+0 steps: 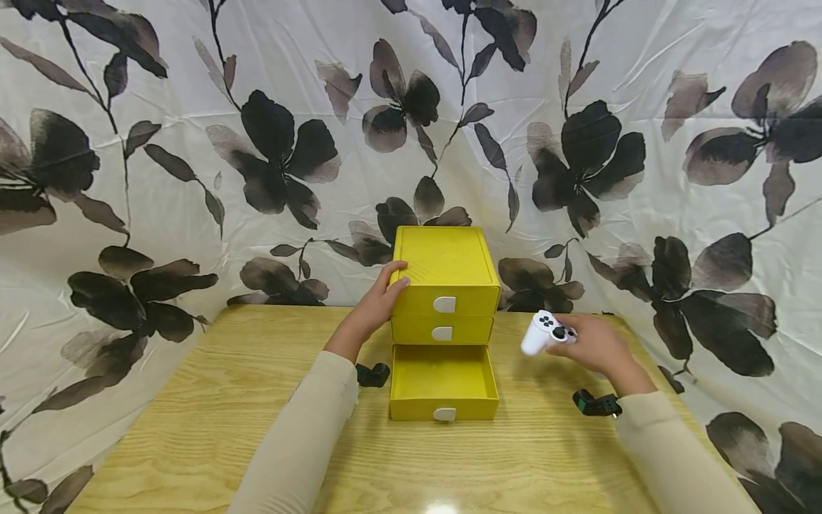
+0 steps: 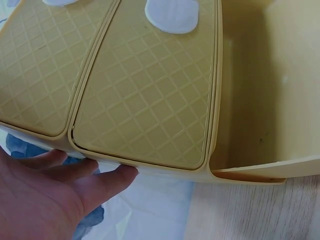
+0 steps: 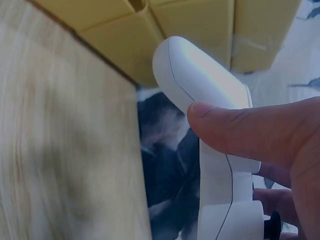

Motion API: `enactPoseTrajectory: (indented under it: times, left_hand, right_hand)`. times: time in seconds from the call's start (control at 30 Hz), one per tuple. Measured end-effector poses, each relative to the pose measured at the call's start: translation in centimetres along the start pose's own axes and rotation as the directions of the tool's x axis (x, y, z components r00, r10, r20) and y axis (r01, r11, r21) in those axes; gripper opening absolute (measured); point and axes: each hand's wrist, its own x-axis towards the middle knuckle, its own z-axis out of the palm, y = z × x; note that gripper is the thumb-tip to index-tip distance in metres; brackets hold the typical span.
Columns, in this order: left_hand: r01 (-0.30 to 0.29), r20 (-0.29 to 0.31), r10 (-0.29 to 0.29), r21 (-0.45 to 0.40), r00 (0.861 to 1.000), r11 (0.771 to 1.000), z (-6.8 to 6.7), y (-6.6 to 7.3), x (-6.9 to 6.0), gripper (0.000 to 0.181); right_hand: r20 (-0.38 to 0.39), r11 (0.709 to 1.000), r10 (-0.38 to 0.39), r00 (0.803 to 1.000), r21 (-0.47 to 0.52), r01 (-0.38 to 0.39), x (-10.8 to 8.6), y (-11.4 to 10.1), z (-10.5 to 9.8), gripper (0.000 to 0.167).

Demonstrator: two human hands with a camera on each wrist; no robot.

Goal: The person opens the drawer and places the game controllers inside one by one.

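Note:
A white game controller (image 1: 536, 335) with dark buttons is held in my right hand (image 1: 594, 345), above the table to the right of a yellow drawer unit (image 1: 446, 260). In the right wrist view the thumb presses on one side of the controller (image 3: 210, 75), with fingers behind it. My left hand (image 1: 377, 303) rests against the unit's left side near the top; in the left wrist view its fingers (image 2: 107, 185) touch the side wall. The bottom drawer (image 1: 443, 375) is pulled out, and nothing shows inside it. Both upper drawers (image 1: 411, 332) are closed, each with a white tab handle.
The unit stands on a light wooden table (image 1: 257, 407). Behind and beside the table hangs a white cloth (image 1: 347, 43) with dark flowers. A black camera mount (image 1: 597, 404) sits at the right wrist, another (image 1: 372, 375) at the left.

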Motion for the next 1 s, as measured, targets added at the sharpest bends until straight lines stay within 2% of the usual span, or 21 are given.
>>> enactPoseTrajectory:
  times: [0.23, 0.43, 0.47, 1.0]
  left_hand:
    - [0.0, -0.004, 0.0, 0.005, 1.0, 1.0, 0.0, 0.3, -0.2, 0.045]
    - [-0.009, -0.001, 0.009, 0.023, 1.0, 1.0, 0.0, 0.4, 0.0, 0.048]
    - [-0.004, 0.007, 0.003, 0.024, 1.0, 1.0, -0.1, 0.8, -0.3, 0.049]
    - [0.003, -0.007, -0.003, 0.01, 1.0, 1.0, 0.1, 0.2, -0.1, 0.045]
  right_hand:
    - [0.0, 1.0, -0.002, 1.0, -0.004, 0.002, -0.4, -1.4, -0.4, 0.072]
    - [0.011, 0.999, -0.016, 1.0, 0.037, 0.016, -0.8, -2.7, -0.8, 0.071]
    - [0.012, 0.999, -0.02, 1.0, 0.039, 0.02, -0.8, -2.9, -0.9, 0.071]
    - [-0.029, 0.997, -0.073, 0.997, 0.026, 0.074, -1.7, -5.5, -0.4, 0.068]
